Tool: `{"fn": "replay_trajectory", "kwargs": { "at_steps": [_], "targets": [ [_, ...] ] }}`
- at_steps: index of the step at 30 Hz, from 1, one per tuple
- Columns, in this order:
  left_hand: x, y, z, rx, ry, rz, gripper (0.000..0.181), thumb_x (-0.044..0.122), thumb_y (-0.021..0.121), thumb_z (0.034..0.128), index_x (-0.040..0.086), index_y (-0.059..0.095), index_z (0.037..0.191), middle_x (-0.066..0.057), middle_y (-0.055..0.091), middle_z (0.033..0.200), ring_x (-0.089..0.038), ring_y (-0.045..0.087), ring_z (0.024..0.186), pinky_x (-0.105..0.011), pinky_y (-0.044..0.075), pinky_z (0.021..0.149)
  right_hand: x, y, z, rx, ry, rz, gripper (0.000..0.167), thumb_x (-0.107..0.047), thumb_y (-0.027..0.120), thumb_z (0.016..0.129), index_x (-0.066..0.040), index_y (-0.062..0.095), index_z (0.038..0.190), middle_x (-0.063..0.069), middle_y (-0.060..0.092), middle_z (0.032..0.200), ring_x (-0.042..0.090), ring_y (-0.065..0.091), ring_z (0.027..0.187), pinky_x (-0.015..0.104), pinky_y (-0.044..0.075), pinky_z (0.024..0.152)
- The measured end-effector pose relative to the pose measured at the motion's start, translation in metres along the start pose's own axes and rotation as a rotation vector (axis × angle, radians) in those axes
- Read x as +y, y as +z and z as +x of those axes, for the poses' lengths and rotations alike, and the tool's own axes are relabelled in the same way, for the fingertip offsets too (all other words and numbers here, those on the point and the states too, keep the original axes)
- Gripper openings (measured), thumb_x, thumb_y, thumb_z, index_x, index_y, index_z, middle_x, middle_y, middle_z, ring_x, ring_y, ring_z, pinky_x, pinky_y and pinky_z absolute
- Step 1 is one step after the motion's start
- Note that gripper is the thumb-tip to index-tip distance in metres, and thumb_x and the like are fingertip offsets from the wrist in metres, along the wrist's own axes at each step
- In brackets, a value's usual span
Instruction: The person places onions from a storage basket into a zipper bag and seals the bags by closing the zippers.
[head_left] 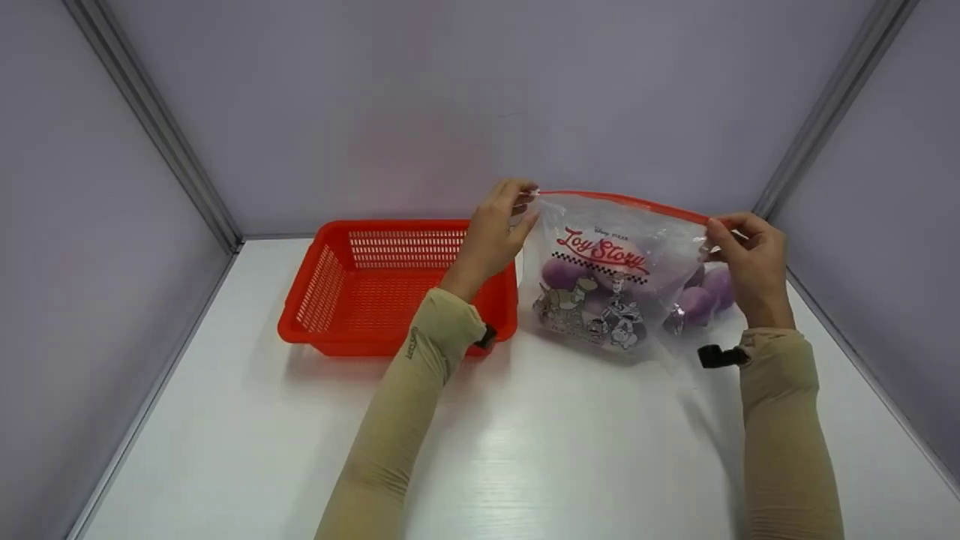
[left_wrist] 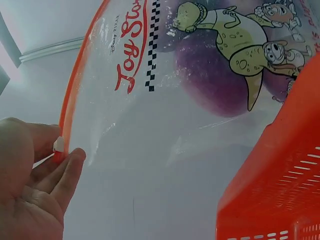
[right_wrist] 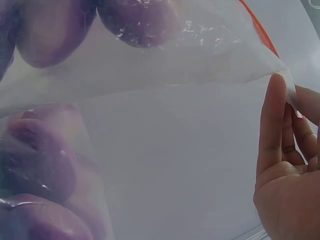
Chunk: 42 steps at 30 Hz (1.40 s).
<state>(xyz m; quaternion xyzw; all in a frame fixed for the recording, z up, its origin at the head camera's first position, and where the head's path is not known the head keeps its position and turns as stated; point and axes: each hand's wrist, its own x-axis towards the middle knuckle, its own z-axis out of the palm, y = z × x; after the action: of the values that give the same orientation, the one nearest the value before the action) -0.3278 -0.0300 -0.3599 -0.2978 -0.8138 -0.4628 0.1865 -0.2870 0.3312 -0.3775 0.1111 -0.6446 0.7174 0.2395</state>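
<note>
A clear zip bag (head_left: 592, 217) with a red zip strip and "Toy Story" print is held up by its top corners. Several smooth, rounded purple things (left_wrist: 215, 80) lie inside; their kind is unclear. My left hand (head_left: 491, 232) pinches the top left corner, at the white slider (left_wrist: 59, 144) on the strip. At the opposite end, my right hand (head_left: 754, 255) grips the top right corner between thumb and fingers (right_wrist: 272, 120). The strip runs taut from hand to hand. Behind the bag's lower right side is another clear bag (right_wrist: 95, 185) with more purple things.
A red plastic basket (head_left: 300, 300) with slotted walls stands left of the bag, under my left forearm; nothing shows inside it. All stands on a white table (head_left: 525, 450) enclosed by pale panels at the back and sides.
</note>
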Motion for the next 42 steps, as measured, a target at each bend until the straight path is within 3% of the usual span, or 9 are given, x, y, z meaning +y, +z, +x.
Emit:
{"fn": "replay_trajectory", "kwargs": {
  "at_steps": [4,8,12,16,20,24,28,34,42],
  "targets": [
    [-0.003,0.005,-0.005,-0.061,-0.021,0.047,0.053,0.010,0.063,0.1028,0.009,0.045,0.153,-0.010,0.048,0.152,-0.023,0.054,0.139,-0.029,0.048,0.112,0.001,-0.003,0.000,-0.007,0.011,0.002,0.022,-0.006,0.076,0.093,0.014,0.067,0.098,0.008,0.065,0.086,0.015,0.067,0.067,0.025,0.060,0.062],
    [-0.004,0.004,-0.015,-0.110,0.000,0.129,0.062,0.013,0.065,0.1024,0.012,0.039,0.158,-0.007,0.038,0.163,-0.024,0.054,0.139,-0.035,0.049,0.111,0.002,-0.007,-0.001,-0.007,0.015,0.023,0.022,-0.005,0.074,0.094,0.015,0.066,0.100,0.008,0.065,0.085,0.016,0.067,0.065,0.025,0.061,0.063],
    [-0.001,-0.004,-0.031,-0.168,0.009,0.204,0.056,0.015,0.066,0.1024,0.011,0.045,0.155,-0.006,0.046,0.157,-0.026,0.056,0.136,-0.040,0.048,0.113,0.003,-0.009,-0.001,0.007,0.013,0.037,0.021,-0.004,0.074,0.094,0.015,0.066,0.100,0.008,0.065,0.083,0.017,0.067,0.063,0.026,0.060,0.062],
    [-0.002,-0.017,-0.056,-0.252,0.032,0.304,0.045,0.019,0.066,0.1028,0.012,0.056,0.146,-0.007,0.059,0.142,-0.026,0.061,0.127,-0.039,0.050,0.110,0.003,-0.010,0.000,0.008,0.035,0.036,0.020,-0.005,0.075,0.094,0.012,0.068,0.101,0.008,0.064,0.088,0.017,0.068,0.066,0.026,0.061,0.064],
    [-0.010,-0.032,-0.087,-0.389,0.043,0.356,0.038,0.026,0.068,0.1018,0.013,0.064,0.138,-0.007,0.066,0.131,-0.026,0.065,0.117,-0.041,0.054,0.103,0.003,-0.012,0.001,0.002,0.047,0.024,0.022,-0.007,0.076,0.093,0.012,0.068,0.102,0.008,0.063,0.092,0.016,0.068,0.072,0.025,0.062,0.066],
    [-0.020,-0.050,-0.117,-0.521,-0.008,0.400,0.045,0.038,0.074,0.0968,0.016,0.066,0.135,-0.003,0.069,0.128,-0.023,0.066,0.114,-0.042,0.056,0.100,0.004,-0.016,0.002,0.011,0.047,0.024,0.023,-0.007,0.076,0.093,0.012,0.068,0.103,0.009,0.061,0.091,0.017,0.068,0.074,0.026,0.062,0.067],
    [-0.029,-0.069,-0.143,-0.595,-0.082,0.448,0.048,0.043,0.078,0.0924,0.019,0.068,0.133,0.001,0.070,0.119,-0.017,0.065,0.102,-0.037,0.057,0.093,0.007,-0.020,0.002,0.022,0.061,0.021,0.026,-0.008,0.077,0.092,0.013,0.068,0.106,0.010,0.062,0.093,0.017,0.067,0.074,0.026,0.062,0.067],
    [-0.041,-0.085,-0.166,-0.570,-0.120,0.470,0.041,0.031,0.075,0.0962,0.019,0.068,0.134,0.001,0.073,0.121,-0.018,0.066,0.107,-0.041,0.056,0.101,0.011,-0.037,-0.001,0.048,0.103,0.009,0.025,-0.008,0.074,0.094,0.010,0.067,0.110,0.010,0.064,0.095,0.017,0.068,0.077,0.026,0.062,0.069],
    [-0.047,-0.085,-0.176,-0.506,-0.042,0.503,0.041,0.026,0.071,0.0987,0.022,0.067,0.139,0.001,0.074,0.127,-0.019,0.070,0.115,-0.040,0.057,0.102,0.021,-0.063,-0.006,0.045,0.196,0.014,0.019,-0.004,0.072,0.095,0.007,0.068,0.109,0.009,0.065,0.095,0.016,0.068,0.083,0.026,0.063,0.072]
  ]
}}
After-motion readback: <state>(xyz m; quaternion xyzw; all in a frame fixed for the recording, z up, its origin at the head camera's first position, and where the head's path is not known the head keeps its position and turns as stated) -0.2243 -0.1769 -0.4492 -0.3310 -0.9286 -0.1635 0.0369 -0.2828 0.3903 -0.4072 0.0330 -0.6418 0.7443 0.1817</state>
